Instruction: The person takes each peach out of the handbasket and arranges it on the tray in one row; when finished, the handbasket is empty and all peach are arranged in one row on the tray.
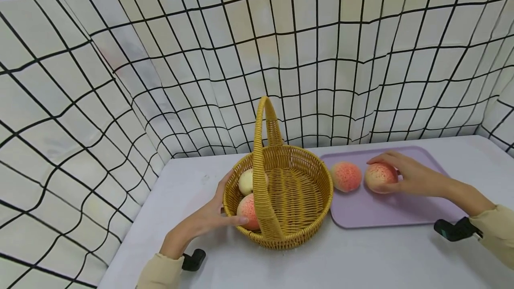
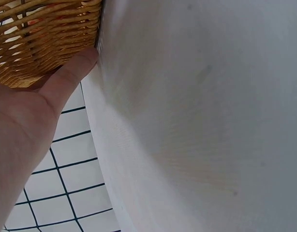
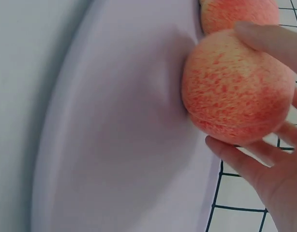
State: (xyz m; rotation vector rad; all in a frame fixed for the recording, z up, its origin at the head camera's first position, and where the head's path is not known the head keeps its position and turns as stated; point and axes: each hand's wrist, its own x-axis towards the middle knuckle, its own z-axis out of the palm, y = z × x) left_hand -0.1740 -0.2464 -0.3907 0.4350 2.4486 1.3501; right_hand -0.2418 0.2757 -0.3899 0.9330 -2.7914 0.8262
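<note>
A brown wicker basket (image 1: 297, 200) with a tall arched handle stands on the table. My left hand (image 1: 206, 215) grips its left side, thumb over the rim and fingers along the outer wall; the left wrist view shows the hand against the weave (image 2: 47, 43). Inside the basket, at the left, lie a pale yellowish fruit (image 1: 246, 182) and a pink peach (image 1: 246, 211), both partly behind the handle. On a lilac tray (image 1: 373, 213) my right hand (image 1: 409, 175) holds a peach (image 1: 379, 177), its fingers curled round it. Left of that sits another peach (image 1: 346, 176).
The tray lies just right of the basket on the white table (image 1: 305, 266). White walls with a black grid of netting (image 1: 297, 57) rise behind and to the left. Each wrist carries a black camera mount (image 1: 453, 229).
</note>
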